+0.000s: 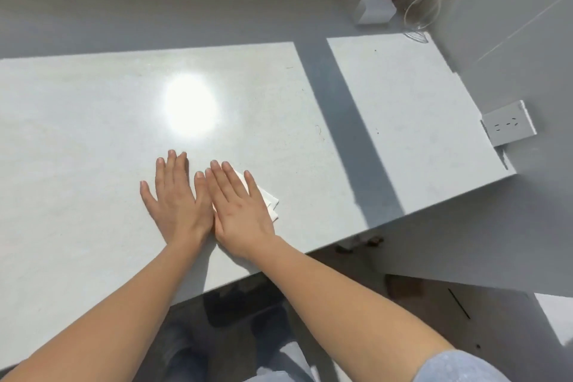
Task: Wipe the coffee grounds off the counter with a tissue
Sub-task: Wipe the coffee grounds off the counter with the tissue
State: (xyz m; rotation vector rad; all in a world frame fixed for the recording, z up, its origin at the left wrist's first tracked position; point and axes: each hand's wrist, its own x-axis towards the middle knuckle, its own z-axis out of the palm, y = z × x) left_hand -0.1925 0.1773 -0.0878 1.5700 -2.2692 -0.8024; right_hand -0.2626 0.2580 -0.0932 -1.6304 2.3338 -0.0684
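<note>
The tissue (pixel 269 202) lies flat on the counter (pixel 77 133), near its front edge, and most of it is hidden under the right hand (pixel 238 205). Only its folded right corner shows. The right hand presses on it with the fingers spread and holds nothing closed. The left hand (pixel 173 195) lies flat and empty on the bare counter, just beside the right one, with fingers spread.

I cannot make out any clear pile of coffee grounds; only a few tiny dark specks show far to the right. I judge the risk is this: a flat palm can push the grounds over the near edge to the floor, or smear them. The thin tissue may also bunch or tear under the pressure.
</note>
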